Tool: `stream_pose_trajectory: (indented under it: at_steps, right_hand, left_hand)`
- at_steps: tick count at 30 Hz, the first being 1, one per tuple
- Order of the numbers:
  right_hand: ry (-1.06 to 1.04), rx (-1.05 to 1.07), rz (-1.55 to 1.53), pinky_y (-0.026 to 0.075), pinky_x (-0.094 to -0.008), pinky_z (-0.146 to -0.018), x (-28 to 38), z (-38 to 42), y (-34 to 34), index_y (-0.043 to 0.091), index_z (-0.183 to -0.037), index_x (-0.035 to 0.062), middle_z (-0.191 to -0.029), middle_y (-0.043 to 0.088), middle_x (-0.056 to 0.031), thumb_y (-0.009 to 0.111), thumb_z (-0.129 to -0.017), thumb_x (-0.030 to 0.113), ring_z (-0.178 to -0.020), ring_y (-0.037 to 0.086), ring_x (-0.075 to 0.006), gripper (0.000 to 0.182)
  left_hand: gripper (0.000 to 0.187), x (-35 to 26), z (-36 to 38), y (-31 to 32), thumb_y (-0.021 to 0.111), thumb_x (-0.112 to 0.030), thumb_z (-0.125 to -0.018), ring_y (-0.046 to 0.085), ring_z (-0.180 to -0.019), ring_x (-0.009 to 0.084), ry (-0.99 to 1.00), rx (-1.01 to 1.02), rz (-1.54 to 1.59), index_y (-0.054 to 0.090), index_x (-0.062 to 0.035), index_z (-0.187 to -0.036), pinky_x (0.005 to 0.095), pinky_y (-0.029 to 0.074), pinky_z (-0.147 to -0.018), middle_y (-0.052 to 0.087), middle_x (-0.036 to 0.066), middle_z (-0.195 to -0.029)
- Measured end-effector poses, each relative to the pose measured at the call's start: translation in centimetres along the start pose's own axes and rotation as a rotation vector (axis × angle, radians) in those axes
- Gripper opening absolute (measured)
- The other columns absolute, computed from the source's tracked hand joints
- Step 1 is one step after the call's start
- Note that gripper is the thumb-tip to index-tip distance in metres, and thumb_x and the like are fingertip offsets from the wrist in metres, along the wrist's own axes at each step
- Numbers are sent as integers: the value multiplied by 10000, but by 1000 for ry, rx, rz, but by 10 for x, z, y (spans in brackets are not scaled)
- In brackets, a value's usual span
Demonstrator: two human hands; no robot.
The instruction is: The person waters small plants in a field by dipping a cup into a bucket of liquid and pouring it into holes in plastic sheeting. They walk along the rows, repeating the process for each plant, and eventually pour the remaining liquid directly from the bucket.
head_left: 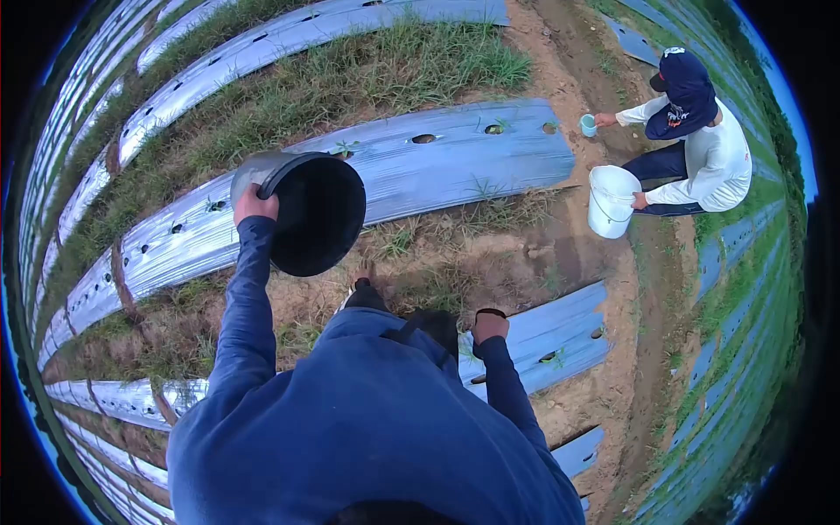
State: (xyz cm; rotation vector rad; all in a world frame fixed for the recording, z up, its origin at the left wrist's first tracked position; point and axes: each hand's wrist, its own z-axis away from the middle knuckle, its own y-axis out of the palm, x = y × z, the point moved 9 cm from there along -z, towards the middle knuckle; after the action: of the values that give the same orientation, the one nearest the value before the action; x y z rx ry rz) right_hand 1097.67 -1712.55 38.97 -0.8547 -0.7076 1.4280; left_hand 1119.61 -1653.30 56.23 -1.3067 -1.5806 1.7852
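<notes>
A black bucket [317, 206], tipped so that its dark mouth faces right, is gripped at the rim by my left hand [255, 208]. It hangs over the silver plastic-covered bed [394, 171]. Shadow hides what the bucket holds, if anything. Down by my right side, my right hand [490, 327] is closed. A thin dark edge shows at the top of it, but the thing itself is mostly hidden. The nearer plastic-covered bed [560, 328] lies beneath that hand.
At the right, a crouching person [719, 162] holds a light-blue cup [588, 125] and a white bucket [610, 203]. Planting holes [423, 138] dot the plastic, some with small seedlings. Grass [367, 74] grows between the beds. A dirt path [643, 289] runs past the bed ends.
</notes>
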Motion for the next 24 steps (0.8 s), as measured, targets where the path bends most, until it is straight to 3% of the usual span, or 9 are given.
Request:
stream_pose_trajectory:
  at_steps: [2, 3, 6, 9, 11, 17, 22, 24]
  right_hand:
    - [-364, -22, -74, 516, -485, -689, 116, -44, -74, 697, -819, 83, -844, 694, -130, 666, -777, 264, -819, 671, -340, 188]
    - [-537, -47, -112, 515, -477, -715, 172, -59, -104, 695, -836, 90, -856, 696, -124, 696, -770, 322, -838, 671, -320, 242]
    - [-826, -86, -58, 505, -461, -746, 317, -73, -185, 691, -865, 74, -833, 686, -139, 695, -784, 393, -867, 660, -331, 329]
    - [-1032, -231, -83, 512, -422, -725, 407, -68, -242, 693, -873, 97, -834, 693, -117, 696, -788, 408, -848, 663, -303, 323]
    - [-1136, -408, -180, 511, -429, -709, 440, -52, -287, 687, -836, 111, -795, 692, -104, 703, -770, 373, -823, 668, -304, 271]
    - [-1086, -410, -106, 519, -419, -691, 488, -33, -335, 698, -850, 123, -796, 697, -96, 697, -779, 410, -783, 675, -301, 296]
    - [-1203, -510, -151, 511, -424, -654, 513, 10, -363, 708, -858, 123, -774, 685, -112, 713, -757, 427, -768, 672, -296, 320]
    - [-1252, -524, -167, 506, -423, -640, 521, 27, -366, 711, -863, 123, -758, 679, -114, 718, -749, 430, -753, 669, -294, 328]
  left_hand:
    - [319, -1, -13, -56, 654, -279, -724, 649, -908, 397, -29, -78, 10, 677, -76, -970, 454, 516, -797, 691, 194, -921]
    - [326, 1, -21, -77, 665, -288, -718, 647, -903, 395, 15, -125, 51, 674, -74, -964, 457, 512, -788, 690, 189, -915]
    - [314, 5, -41, -132, 680, -269, -707, 642, -863, 393, 98, -211, 157, 654, -46, -926, 455, 507, -751, 675, 187, -882]
    - [292, 5, -55, -177, 684, -239, -706, 635, -822, 392, 171, -284, 262, 636, -28, -902, 445, 501, -717, 655, 187, -848]
    - [279, 1, -58, -208, 684, -220, -708, 631, -799, 391, 231, -354, 289, 627, -20, -894, 437, 497, -701, 643, 187, -829]
    - [274, -4, -47, -286, 700, -198, -709, 623, -748, 391, 370, -563, 408, 605, -7, -881, 411, 497, -660, 623, 186, -799]
    - [272, 17, -23, -334, 707, -162, -700, 624, -701, 380, 394, -707, 448, 600, 6, -884, 385, 497, -631, 615, 185, -776]
    - [222, 26, -4, -351, 678, -109, -695, 589, -632, 288, 390, -767, 445, 598, 8, -866, 339, 464, -605, 585, 147, -717]
